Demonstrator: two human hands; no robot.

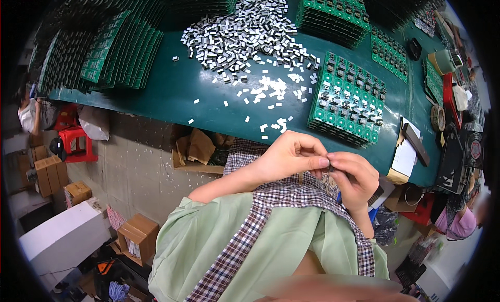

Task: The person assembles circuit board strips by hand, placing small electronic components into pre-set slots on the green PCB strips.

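So I had both hands pinched shut, tip to tip, on one tiny dark piece. Left hand had it between thumb and finger, right hand met it from the other side. It sat right between them, over my apron, on my side of the worktop edge. Fingers hid most of it, so I couldn't tell you what it was.

My read: this was the fiddly fingertip step, working the piece rather than picking or placing. The next move called for a light, steady grip, one hand holding firm before the other let go, since something that small could easily drop.

Straight ahead of my right hand was a stack of boards. Loose white bits lay just past my left hand, with a big heap of blocks further out.
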